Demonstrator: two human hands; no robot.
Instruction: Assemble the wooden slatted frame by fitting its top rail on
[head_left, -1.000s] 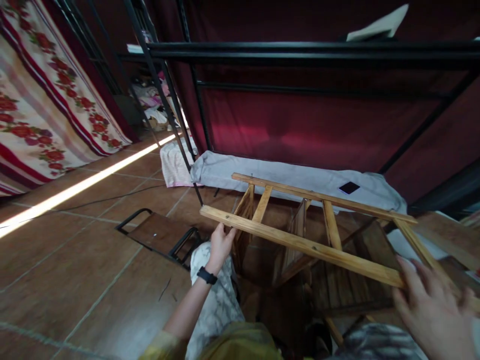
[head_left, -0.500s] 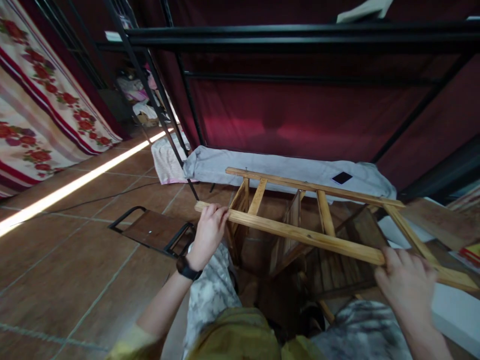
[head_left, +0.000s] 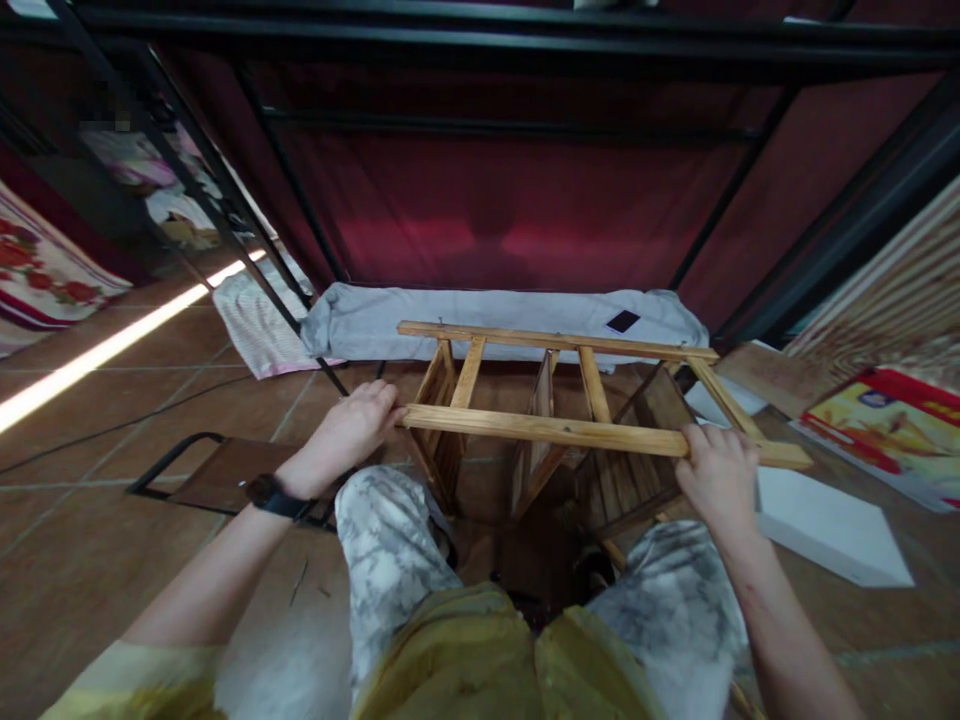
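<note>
A wooden rack (head_left: 540, 428) with two long rails, short crossbars and slatted panels stands between my knees, in the middle of the head view. My left hand (head_left: 367, 412) is closed around the left end of its near rail. Toward the right end of that same rail, my right hand (head_left: 718, 468) grips from above. The far rail (head_left: 517, 337) runs roughly parallel, in front of a grey cloth-covered ledge. Below the rails hang slatted wooden panels (head_left: 630, 470), partly in shadow. The rack's lower parts are hidden in the dark.
A phone (head_left: 622, 321) lies on the cloth-covered ledge (head_left: 360, 315). A folding stool (head_left: 225, 470) stands at the left on the tiled floor. On the right are a white box (head_left: 832, 525) and a red-yellow package (head_left: 889, 425). Black metal bars (head_left: 480, 40) cross above.
The view has turned to the right, so the rack appears farther left. My left hand now covers the rail's end, which stuck out past it before. Both hands keep hold.
</note>
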